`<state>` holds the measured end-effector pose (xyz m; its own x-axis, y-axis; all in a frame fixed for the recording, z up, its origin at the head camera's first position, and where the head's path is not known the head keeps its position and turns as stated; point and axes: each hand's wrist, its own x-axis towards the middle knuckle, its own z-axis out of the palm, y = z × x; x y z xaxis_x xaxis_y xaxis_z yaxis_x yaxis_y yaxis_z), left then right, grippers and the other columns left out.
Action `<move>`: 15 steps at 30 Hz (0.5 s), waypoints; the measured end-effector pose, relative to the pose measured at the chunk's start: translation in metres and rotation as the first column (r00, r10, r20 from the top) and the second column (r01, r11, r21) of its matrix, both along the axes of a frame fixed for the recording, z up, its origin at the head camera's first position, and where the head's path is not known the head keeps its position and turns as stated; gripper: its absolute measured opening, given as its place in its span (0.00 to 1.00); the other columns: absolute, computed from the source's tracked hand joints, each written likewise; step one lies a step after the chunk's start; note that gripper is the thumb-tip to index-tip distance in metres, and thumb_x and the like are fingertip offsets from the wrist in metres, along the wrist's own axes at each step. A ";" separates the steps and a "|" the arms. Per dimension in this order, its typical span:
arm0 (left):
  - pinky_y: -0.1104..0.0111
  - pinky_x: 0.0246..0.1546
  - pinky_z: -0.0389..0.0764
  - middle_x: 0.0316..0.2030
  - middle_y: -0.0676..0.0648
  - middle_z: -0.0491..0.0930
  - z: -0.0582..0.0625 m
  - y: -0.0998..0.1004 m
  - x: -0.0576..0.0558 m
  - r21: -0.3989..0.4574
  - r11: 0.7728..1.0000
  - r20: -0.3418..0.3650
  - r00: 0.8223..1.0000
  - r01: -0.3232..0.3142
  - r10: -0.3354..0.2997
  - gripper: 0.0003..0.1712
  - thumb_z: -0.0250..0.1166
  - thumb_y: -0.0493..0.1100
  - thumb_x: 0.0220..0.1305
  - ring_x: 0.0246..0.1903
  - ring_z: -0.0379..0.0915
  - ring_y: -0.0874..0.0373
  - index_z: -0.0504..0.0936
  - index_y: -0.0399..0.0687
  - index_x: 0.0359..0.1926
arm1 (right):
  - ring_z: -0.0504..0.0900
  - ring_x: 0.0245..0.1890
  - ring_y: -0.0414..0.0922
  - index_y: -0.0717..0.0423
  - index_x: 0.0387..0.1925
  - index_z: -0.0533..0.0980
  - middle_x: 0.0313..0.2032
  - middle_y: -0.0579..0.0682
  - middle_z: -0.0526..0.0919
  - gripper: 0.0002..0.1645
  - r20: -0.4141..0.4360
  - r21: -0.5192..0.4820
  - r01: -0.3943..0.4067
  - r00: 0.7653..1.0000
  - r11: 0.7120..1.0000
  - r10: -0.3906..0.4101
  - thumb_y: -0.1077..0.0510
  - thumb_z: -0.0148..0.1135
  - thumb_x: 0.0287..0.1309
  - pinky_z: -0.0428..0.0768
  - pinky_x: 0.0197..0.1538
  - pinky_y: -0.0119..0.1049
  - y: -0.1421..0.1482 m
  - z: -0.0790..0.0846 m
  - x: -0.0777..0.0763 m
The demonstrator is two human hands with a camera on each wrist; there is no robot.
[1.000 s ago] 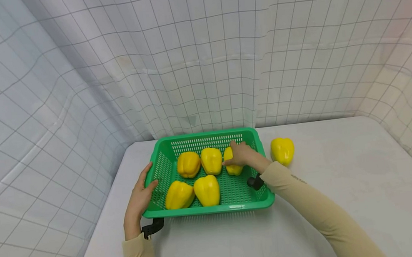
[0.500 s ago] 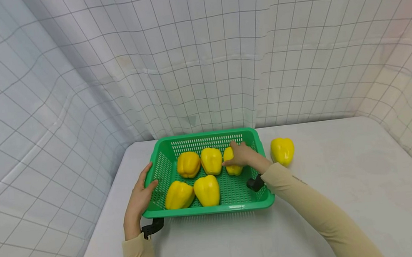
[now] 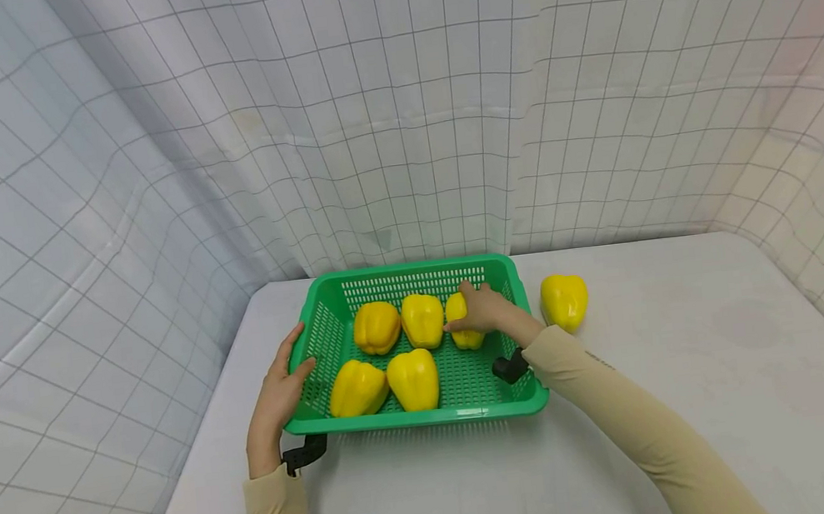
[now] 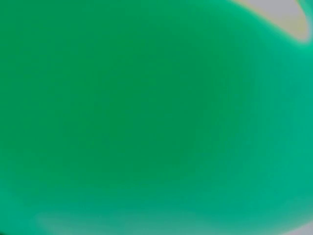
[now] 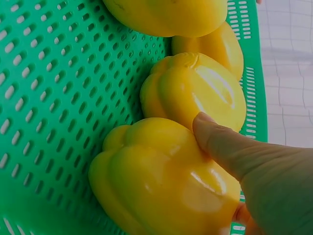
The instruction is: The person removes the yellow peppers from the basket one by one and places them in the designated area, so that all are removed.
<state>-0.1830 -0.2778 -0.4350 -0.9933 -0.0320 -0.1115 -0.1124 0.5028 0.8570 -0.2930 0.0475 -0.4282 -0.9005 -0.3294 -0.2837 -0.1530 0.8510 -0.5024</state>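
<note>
Left hand (image 3: 279, 398) at the left rim of the green perforated basket (image 3: 504, 411): thumb laid over the edge, fingers spread along the outside. Likely there to steady it. Cannot tell whether the fingers curl under the rim; the left wrist view is a green blur.

Basket sits flat on the white table (image 3: 702, 360), its walls hemming in five yellow bell peppers in two rows. Front-left pepper (image 3: 358, 388) lies slanted on its side, just beside the front-centre pepper (image 3: 414, 381). Behind them, back-left pepper (image 3: 377, 328), then back-centre pepper (image 3: 422, 321). Loose rows of this kind probably let the bulging sides settle on the slotted floor without stacking.

Far right of the back row: the gripped pepper (image 5: 156, 171), inside the basket near the right wall. Right hand (image 3: 485, 309) reaches over that wall and pinches it, thumb on the side facing its neighbours, a fingertip showing round the opposite side. Grip across the girth probably suits the slick, rounded skin.

Outside, right of the basket, the outer pepper (image 3: 565, 303) rests on the table, apart from both hands.
</note>
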 end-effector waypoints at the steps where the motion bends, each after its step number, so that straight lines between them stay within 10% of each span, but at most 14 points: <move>1: 0.38 0.55 0.56 0.72 0.37 0.43 0.000 0.000 0.000 0.000 1.000 -0.001 1.000 0.002 -0.002 0.36 0.48 0.45 0.74 0.64 0.49 0.33 0.42 0.65 0.75 | 0.68 0.58 0.62 0.62 0.70 0.53 0.62 0.71 0.62 0.51 -0.003 -0.005 -0.001 1.000 1.000 0.001 0.41 0.65 0.56 0.68 0.55 0.55 0.000 0.000 0.000; 15: 0.38 0.55 0.56 0.72 0.38 0.42 0.000 -0.001 0.000 -0.003 1.000 -0.003 1.000 0.005 -0.005 0.36 0.48 0.45 0.74 0.64 0.49 0.33 0.42 0.65 0.75 | 0.64 0.61 0.63 0.64 0.68 0.55 0.59 0.67 0.69 0.51 0.002 -0.054 0.002 1.000 0.999 -0.002 0.43 0.67 0.54 0.67 0.56 0.54 0.002 0.000 0.000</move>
